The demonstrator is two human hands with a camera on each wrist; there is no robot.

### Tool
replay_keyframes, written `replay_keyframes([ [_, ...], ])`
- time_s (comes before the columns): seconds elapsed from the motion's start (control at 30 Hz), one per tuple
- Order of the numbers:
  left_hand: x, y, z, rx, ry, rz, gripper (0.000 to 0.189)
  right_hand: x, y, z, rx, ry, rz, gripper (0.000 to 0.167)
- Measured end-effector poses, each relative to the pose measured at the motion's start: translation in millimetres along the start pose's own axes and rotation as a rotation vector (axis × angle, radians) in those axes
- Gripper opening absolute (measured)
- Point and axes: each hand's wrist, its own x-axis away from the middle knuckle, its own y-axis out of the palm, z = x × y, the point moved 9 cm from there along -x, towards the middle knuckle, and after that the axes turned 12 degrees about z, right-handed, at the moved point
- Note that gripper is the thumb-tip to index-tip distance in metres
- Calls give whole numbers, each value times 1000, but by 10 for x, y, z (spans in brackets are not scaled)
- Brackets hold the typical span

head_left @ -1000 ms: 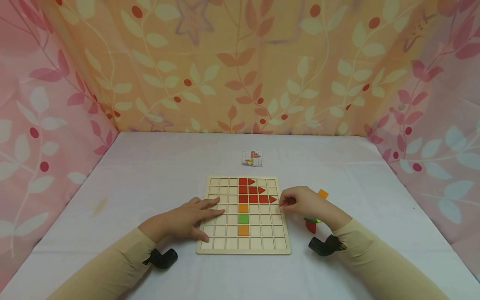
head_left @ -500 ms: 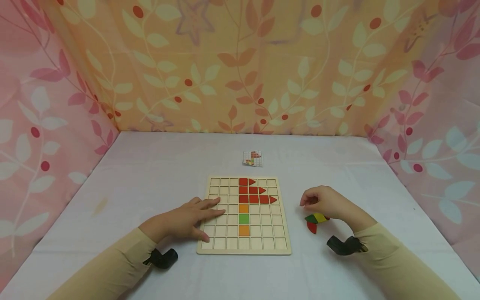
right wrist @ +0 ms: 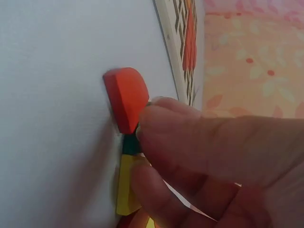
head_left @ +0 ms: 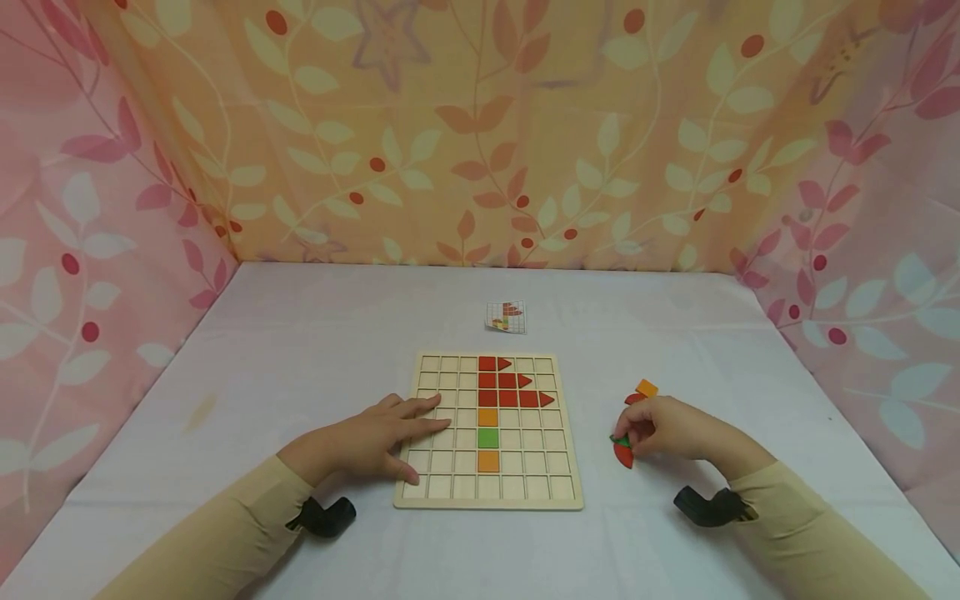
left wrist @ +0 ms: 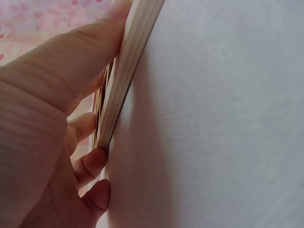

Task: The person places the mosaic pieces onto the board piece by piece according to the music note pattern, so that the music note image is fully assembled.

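My left hand (head_left: 367, 439) rests on the left edge of a wooden grid board (head_left: 442, 502), its fingers spread over the squares. In the left wrist view, the thumb (left wrist: 90, 47) lies along the board's side edge (left wrist: 126, 71). Right of the board, my right hand (head_left: 671, 429) pinches a small green piece (head_left: 621, 440) between thumb and index finger. A red piece with a rounded side (right wrist: 128, 97) lies against the green one, and a yellow piece (right wrist: 126, 183) sits under the other fingers. Red pieces (head_left: 507, 398), orange squares (head_left: 488, 417) and a green square (head_left: 488, 438) fill some grid cells.
A small pattern card (head_left: 506, 317) lies behind the board on the white cloth (head_left: 315, 333). An orange square (head_left: 647, 387) and another red piece (head_left: 635, 398) lie just beyond my right hand. Flowered curtains (head_left: 480, 150) stand around the table.
My right hand has moved right from the board's right edge to the loose pieces, and its fingers now grip the green piece. The left hand and board have stayed put.
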Motion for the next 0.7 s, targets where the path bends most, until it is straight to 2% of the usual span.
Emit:
replay_keyframes([
  [0.2, -1, 17, -21, 0, -2, -1, 82, 13, 58, -71, 49, -76, -30, 21],
  [0.4, -4, 22, -28, 4, 0, 1, 82, 2, 76, -120, 99, -130, -21, 21],
  [0.7, -6, 28, -33, 0, 8, 3, 82, -13, 111, -146, 127, -127, -42, 25],
])
